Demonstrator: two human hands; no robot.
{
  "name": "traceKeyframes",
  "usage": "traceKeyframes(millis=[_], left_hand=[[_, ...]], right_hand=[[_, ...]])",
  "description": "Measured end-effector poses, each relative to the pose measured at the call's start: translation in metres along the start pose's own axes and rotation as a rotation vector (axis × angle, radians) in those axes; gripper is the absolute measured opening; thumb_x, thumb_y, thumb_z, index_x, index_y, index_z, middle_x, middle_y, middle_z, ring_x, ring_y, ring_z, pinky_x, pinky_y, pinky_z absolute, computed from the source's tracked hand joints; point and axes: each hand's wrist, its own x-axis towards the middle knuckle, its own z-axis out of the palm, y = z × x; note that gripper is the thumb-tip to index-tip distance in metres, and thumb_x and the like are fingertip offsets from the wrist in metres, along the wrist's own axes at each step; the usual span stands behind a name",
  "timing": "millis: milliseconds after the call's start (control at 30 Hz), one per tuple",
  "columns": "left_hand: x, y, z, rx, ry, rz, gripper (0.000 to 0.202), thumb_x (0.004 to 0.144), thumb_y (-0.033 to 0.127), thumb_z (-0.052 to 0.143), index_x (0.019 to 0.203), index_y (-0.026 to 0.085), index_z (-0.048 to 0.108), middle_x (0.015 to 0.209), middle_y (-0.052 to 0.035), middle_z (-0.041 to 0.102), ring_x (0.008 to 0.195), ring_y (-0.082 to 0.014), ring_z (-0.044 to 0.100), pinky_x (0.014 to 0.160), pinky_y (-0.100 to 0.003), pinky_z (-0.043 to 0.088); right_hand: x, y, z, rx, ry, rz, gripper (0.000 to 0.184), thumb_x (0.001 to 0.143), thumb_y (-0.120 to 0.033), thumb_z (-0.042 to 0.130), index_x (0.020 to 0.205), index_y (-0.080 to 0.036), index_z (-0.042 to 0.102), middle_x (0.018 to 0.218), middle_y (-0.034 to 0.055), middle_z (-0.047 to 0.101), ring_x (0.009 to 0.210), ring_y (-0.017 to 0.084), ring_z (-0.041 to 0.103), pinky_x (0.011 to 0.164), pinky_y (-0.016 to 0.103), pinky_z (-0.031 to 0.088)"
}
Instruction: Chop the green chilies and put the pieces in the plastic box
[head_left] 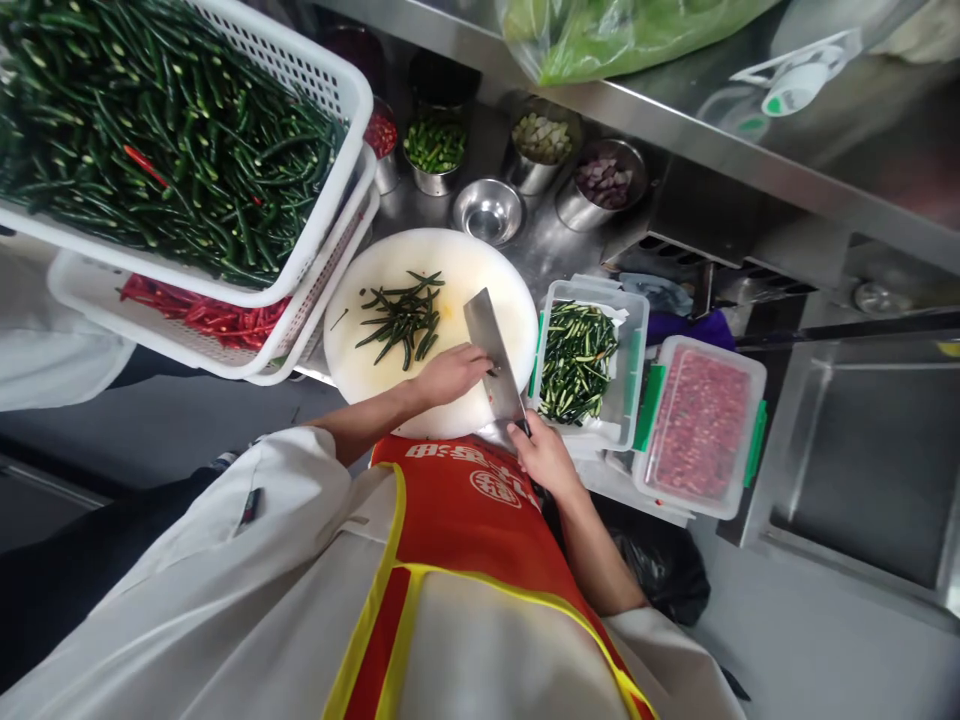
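Note:
My right hand (544,455) is wrapped round the handle of a cleaver (491,345), whose broad blade stands over the right side of a round white cutting board (480,260). Against the blade, my left hand (454,374) is closed, its fingers together on a green chili (492,370), of which only a small dark piece shows at the fingertips. A loose pile of whole green chilies (405,318) lies on the board to the left. Just right of the board, a clear plastic box (634,375) holds cut green chilies (576,362).
At the upper left, a white basket (352,100) of green chilies sits above another basket (82,285) with red chilies. Behind the board are several metal containers, including an empty bowl (489,212). A lidded box (705,425) of minced meat stands right. A steel shelf (675,110) overhangs the back.

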Motion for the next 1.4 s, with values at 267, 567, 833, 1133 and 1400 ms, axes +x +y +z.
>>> traceKeyframes(millis=[267, 567, 833, 1133, 1400], left_hand=[[0.001, -0.039, 0.008, 0.007, -0.02, 0.026, 0.03, 0.101, 0.022, 0.04, 0.107, 0.017, 0.07, 0.117, -0.0092, 0.064, 0.11, -0.0213, 0.056, 0.098, -0.034, 0.049], [0.006, -0.06, 0.006, -0.003, 0.04, 0.122, 0.036, 0.104, 0.025, 0.035, 0.106, 0.014, 0.07, 0.113, -0.0101, 0.067, 0.105, -0.0208, 0.056, 0.092, -0.033, 0.05], [0.007, -0.065, 0.01, -0.022, 0.064, 0.134, 0.035, 0.103, 0.025, 0.036, 0.102, 0.017, 0.07, 0.109, -0.0089, 0.068, 0.101, -0.0194, 0.057, 0.089, -0.031, 0.049], [0.007, -0.069, 0.016, -0.07, 0.098, 0.131, 0.033, 0.103, 0.026, 0.039, 0.1, 0.018, 0.071, 0.107, -0.0086, 0.069, 0.102, -0.0189, 0.058, 0.09, -0.032, 0.05], [0.004, -0.073, 0.009, -0.078, 0.102, 0.15, 0.036, 0.103, 0.026, 0.036, 0.097, 0.016, 0.071, 0.105, -0.0102, 0.069, 0.099, -0.0195, 0.06, 0.09, -0.033, 0.052]], right_hand=[[0.0, 0.001, 0.005, 0.142, 0.003, 0.03, 0.02, 0.095, -0.045, 0.043, 0.091, -0.026, 0.046, 0.052, -0.0066, 0.055, 0.045, 0.019, 0.059, 0.055, 0.029, 0.045], [-0.006, -0.011, -0.008, -0.055, 0.005, -0.01, 0.021, 0.096, -0.042, 0.042, 0.098, -0.024, 0.053, 0.059, -0.0014, 0.061, 0.057, 0.022, 0.063, 0.059, 0.03, 0.044], [-0.017, -0.017, -0.02, -0.122, -0.03, -0.039, 0.029, 0.097, -0.04, 0.042, 0.112, -0.023, 0.059, 0.073, 0.0037, 0.07, 0.07, 0.024, 0.067, 0.063, 0.031, 0.045], [-0.027, -0.008, -0.028, -0.145, -0.082, -0.041, 0.025, 0.097, -0.039, 0.044, 0.107, -0.023, 0.059, 0.074, 0.004, 0.07, 0.072, 0.024, 0.067, 0.065, 0.031, 0.045], [0.043, -0.03, 0.007, -0.157, 0.105, -0.121, 0.018, 0.095, -0.036, 0.042, 0.096, -0.022, 0.054, 0.073, 0.0059, 0.067, 0.073, 0.024, 0.066, 0.065, 0.029, 0.042]])
